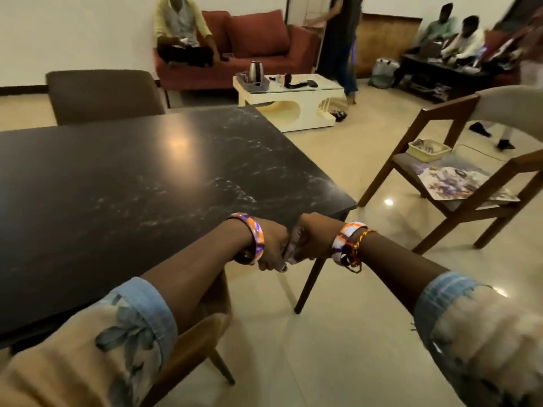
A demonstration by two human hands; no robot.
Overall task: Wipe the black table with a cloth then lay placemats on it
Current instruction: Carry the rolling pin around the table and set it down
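The black table (141,171) fills the left half of the view, its top streaked with pale wet smears. Just off its near right corner, my left hand (271,245) and my right hand (313,239) meet, both closed tight on a small bunched cloth (291,248) that shows between the fists. The cloth is mostly hidden by my fingers. Floral placemats (452,182) lie on the seat of a wooden chair (458,201) to the right.
A cream basket (429,148) sits on the same chair seat. A brown chair (102,95) stands behind the table, another chair (199,342) is tucked under its near edge. A white coffee table (293,110), a sofa and several people are farther back.
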